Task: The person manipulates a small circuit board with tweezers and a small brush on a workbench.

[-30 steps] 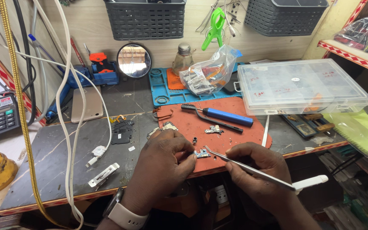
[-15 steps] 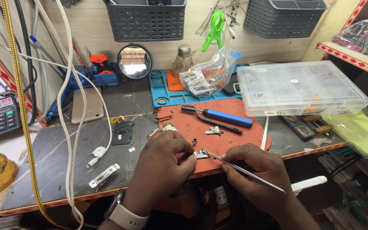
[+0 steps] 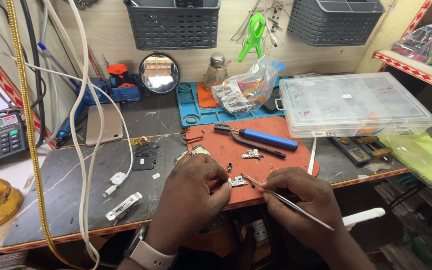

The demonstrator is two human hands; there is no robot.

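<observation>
Two hands work near edge: left hand [image 3: 192,192] fingers pinch small silver circuit part [image 3: 236,182] steady on orange rubber mat [image 3: 281,161]; right hand [image 3: 301,197] fingers clamp thin metal tweezers [image 3: 276,196], tip probing it.

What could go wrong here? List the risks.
1. The small part is pinned only by the left hand fingertips near the mat front edge; a slip of the tweezers in the right hand could flick it off the bench.
2. Loose bits lie on the mat close by; a hand could likely sweep them away.
3. The white cable hangs across the bench and might snag the left arm.
</observation>
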